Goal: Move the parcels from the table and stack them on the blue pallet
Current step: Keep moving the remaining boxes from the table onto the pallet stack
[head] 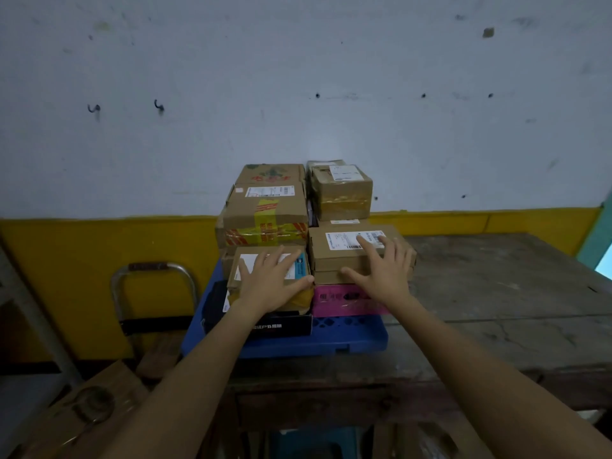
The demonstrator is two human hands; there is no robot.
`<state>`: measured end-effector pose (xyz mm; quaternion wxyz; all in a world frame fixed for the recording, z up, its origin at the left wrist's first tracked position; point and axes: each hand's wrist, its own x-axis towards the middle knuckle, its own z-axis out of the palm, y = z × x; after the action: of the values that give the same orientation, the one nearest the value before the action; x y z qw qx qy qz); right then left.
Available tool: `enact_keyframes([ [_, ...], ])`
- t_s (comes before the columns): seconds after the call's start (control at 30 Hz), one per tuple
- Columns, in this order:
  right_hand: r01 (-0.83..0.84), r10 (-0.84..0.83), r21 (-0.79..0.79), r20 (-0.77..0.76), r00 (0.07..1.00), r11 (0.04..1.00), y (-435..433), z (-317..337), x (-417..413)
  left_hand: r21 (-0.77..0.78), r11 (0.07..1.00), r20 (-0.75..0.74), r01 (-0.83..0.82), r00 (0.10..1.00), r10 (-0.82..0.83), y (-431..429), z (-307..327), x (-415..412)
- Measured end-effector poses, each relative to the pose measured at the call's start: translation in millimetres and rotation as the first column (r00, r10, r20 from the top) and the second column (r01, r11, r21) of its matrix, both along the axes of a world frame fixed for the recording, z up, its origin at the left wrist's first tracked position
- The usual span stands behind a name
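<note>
We have a single view, from a camera worn on the person's head. It faces forward and slightly down, toward a pale wall (298, 77) with a yellow band along its foot. Both forearms reach away from us into the frame from the bottom edge, so we sit close behind the left hand (271, 279) and the right hand (385, 273). The stacked boxes (268, 213) lie near, at centre; the desk (496, 293) stretches off to the right. The wide lens bends the edges.

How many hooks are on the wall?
2, both on the wall's left side, next to each other: the left hook and the right hook. Dark dots farther right look like holes, not hooks.
</note>
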<state>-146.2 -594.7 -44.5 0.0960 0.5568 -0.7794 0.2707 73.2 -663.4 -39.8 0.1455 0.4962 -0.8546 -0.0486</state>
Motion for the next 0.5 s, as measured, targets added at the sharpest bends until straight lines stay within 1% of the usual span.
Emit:
enact_keyframes([
  [0.07, 0.007, -0.007, -0.016, -0.009, 1.0, 1.0, 0.1, 4.6, -2.7, 0.005, 0.999, -0.032, 0.032, 0.999, -0.032, -2.1, 2.6, -1.0],
  [0.17, 0.0, 0.001, 0.058, -0.013, 1.0, 0.998, -3.6, 2.2, -0.1, 0.051, 0.997, 0.005, 0.052, 0.999, -0.052, -1.6, -1.4, -6.6],
  [0.2, -0.011, 0.012, 0.068, -0.011, 1.0, 0.998, -6.0, 0.8, 0.4, 0.048, 0.997, -0.005, 0.056, 0.998, -0.056, -2.9, -2.2, -9.1],
  [0.23, -0.023, 0.023, 0.044, -0.002, 1.0, 0.999, -9.5, 2.7, -1.4, 0.026, 0.998, -0.034, 0.061, 0.998, -0.06, -6.1, -0.1, -11.5],
  [0.3, -0.036, 0.037, -0.055, 0.008, 0.999, 0.998, -21.6, 17.7, -13.2, -0.067, 0.996, -0.07, 0.062, 0.995, -0.067, -20.6, 14.4, -16.1],
  [0.4, -0.035, 0.034, -0.129, -0.014, 0.999, 0.991, -49.2, 52.2, -40.5, -0.21, 0.976, -0.039, 0.056, 0.997, -0.066, -54.3, 46.3, -24.8],
  [0.43, -0.043, 0.041, -0.145, -0.013, 0.999, 0.989, -61.5, 62.8, -48.6, -0.241, 0.969, -0.039, 0.049, 0.997, -0.06, -65.4, 54.7, -28.0],
  [0.5, -0.083, 0.086, -0.163, 0.01, 0.996, 0.983, -86.6, 78.6, -62.0, -0.252, 0.967, -0.049, 0.026, 0.998, -0.04, -85.1, 66.8, -34.1],
])
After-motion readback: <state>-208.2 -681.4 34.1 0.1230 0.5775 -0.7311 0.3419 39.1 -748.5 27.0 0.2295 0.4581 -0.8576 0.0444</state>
